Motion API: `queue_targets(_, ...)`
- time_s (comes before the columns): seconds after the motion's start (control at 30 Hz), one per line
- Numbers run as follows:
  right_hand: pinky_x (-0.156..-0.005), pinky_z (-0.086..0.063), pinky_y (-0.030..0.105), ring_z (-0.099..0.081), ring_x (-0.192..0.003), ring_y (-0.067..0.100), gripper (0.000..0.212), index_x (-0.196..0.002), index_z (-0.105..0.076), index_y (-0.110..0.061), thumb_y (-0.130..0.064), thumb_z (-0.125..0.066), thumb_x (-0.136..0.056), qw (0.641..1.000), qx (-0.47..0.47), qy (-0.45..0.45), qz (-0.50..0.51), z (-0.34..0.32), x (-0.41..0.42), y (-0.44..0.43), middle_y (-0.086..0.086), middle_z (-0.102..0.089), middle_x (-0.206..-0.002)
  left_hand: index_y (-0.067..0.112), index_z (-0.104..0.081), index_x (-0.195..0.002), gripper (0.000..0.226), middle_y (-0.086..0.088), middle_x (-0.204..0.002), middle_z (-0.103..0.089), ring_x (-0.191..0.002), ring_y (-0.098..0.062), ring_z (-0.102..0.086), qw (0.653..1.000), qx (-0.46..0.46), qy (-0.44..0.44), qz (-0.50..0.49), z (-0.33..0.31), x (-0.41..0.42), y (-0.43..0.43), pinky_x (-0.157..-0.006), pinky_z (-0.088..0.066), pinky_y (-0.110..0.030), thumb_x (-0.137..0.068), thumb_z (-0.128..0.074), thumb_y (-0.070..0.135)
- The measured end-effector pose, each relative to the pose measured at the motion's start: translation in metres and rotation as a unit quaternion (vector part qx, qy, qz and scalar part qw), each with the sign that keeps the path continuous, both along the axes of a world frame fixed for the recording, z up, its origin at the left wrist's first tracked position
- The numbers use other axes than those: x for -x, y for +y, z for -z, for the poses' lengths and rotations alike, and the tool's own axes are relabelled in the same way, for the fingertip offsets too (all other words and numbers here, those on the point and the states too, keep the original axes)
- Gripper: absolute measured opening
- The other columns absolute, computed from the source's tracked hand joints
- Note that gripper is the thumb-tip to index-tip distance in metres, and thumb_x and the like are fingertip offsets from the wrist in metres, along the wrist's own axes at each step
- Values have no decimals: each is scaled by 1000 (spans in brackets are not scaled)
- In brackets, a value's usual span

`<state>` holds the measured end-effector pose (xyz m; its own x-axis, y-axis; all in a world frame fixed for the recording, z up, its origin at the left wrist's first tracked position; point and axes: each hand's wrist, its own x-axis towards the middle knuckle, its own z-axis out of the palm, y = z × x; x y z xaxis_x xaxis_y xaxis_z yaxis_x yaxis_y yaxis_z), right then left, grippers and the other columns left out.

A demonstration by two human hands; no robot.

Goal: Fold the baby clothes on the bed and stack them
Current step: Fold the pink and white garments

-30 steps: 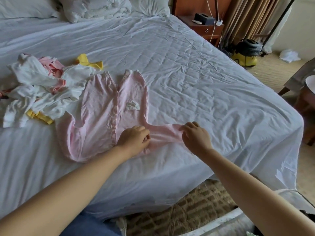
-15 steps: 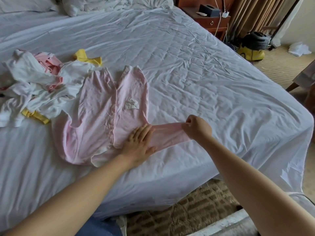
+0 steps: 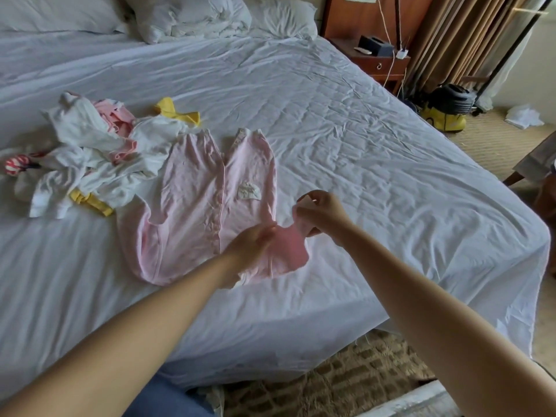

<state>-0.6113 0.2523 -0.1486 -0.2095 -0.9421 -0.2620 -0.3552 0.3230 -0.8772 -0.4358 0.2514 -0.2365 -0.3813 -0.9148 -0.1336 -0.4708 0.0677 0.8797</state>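
Note:
A pink baby sleepsuit [image 3: 195,203] lies flat on the white bed [image 3: 346,139], legs pointing away from me. My right hand [image 3: 323,210] pinches the cuff of its right sleeve and lifts it above the sheet, turned back toward the body. My left hand [image 3: 251,246] holds the cloth at the shoulder where that sleeve joins. A jumbled heap of white, pink and yellow baby clothes [image 3: 87,155] sits to the left of the sleepsuit, touching its leg.
Pillows [image 3: 186,13] lie at the head of the bed. A wooden nightstand [image 3: 376,58] with cables stands beyond the far right corner, a yellow vacuum [image 3: 448,106] on the floor beside it. A woven rug [image 3: 346,383] shows below the bed's near edge.
My right hand has raised the sleeve off the bed and carried it left toward the body. My left hand went from pressing flat to gripping the shoulder cloth.

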Motion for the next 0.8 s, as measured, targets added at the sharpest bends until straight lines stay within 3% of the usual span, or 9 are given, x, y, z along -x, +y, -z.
queue_targets(0.1,-50,-57,31,-70,-64,21,19,-95,-67,-9,-9,-59,-78,999,6,1,-54,-4,-38,-5,7,-68,-75,14,-58,-117,24,-14,-118,-65,-102,-25,-62,962,-138,199,-126,-27,-22,3,-84,-48,-26,-105,-39,21)
queue_targets(0.2,-51,-58,33,-69,-68,21,32,-111,-63,-8,-11,-67,-79,995,5,-4,-103,-1,-77,-9,10,-68,-86,13,-48,-130,42,-16,-106,-69,-92,-29,-67,919,-225,273,-171,-39,-51,6,-81,-54,-38,-105,-31,42)
queue_targets(0.3,-47,-54,28,-66,-59,21,34,-120,-57,-10,-26,-65,-90,986,-3,-29,-163,-1,-106,-7,10,-68,-85,15,-49,-125,56,-14,-92,-66,-81,-29,-66,885,-269,317,-207,-41,-74,8,-71,-55,-42,-98,-32,61)
queue_targets(0.4,-52,-54,32,-63,-58,21,30,-116,-59,-9,-33,-50,-99,986,1,-33,-161,2,-118,-5,8,-68,-79,19,-58,-117,59,-9,-105,-67,-96,-30,-68,904,-244,257,-237,-36,-95,9,-70,-59,-41,-84,-57,67)
queue_targets(0.47,-64,-57,40,-64,-68,19,25,-109,-65,-12,-25,-47,-98,988,53,56,-131,15,-116,-4,1,-69,-80,17,-59,-120,61,-8,-116,-65,-104,-36,-65,929,-194,180,-257,-26,-106,9,-68,-59,-40,-73,-75,52)
queue_targets(0.57,-85,-51,32,-64,-99,18,29,-107,-70,-23,-16,-46,-93,940,123,268,-169,35,-105,7,-4,-71,-108,19,-54,-126,41,-10,-126,-62,-103,-28,-63,953,-91,90,-274,-13,-113,10,-72,-53,-30,-86,-64,12)
queue_targets(0.63,-88,-45,27,-59,-112,16,34,-113,-70,-26,-12,-47,-91,910,146,328,-206,49,-97,16,-7,-66,-122,19,-54,-129,43,-4,-130,-60,-112,-21,-60,966,-20,20,-256,-10,-114,13,-84,-48,-27,-88,-58,8)
queue_targets(0.73,-104,-37,25,-43,-135,13,44,-134,-57,-30,-17,-44,-94,874,156,376,-266,69,-87,25,-9,-50,-145,28,-55,-127,44,4,-125,-62,-110,-19,-60,964,57,-97,-241,-7,-115,18,-84,-48,-29,-87,-54,11)
queue_targets(0.8,-118,-11,23,-19,-148,14,52,-150,-35,-25,-23,-41,-98,850,139,397,-318,83,-82,30,-4,-26,-159,29,-55,-129,43,5,-121,-64,-107,-22,-61,955,94,-163,-231,-5,-117,22,-79,-45,-30,-89,-52,13)
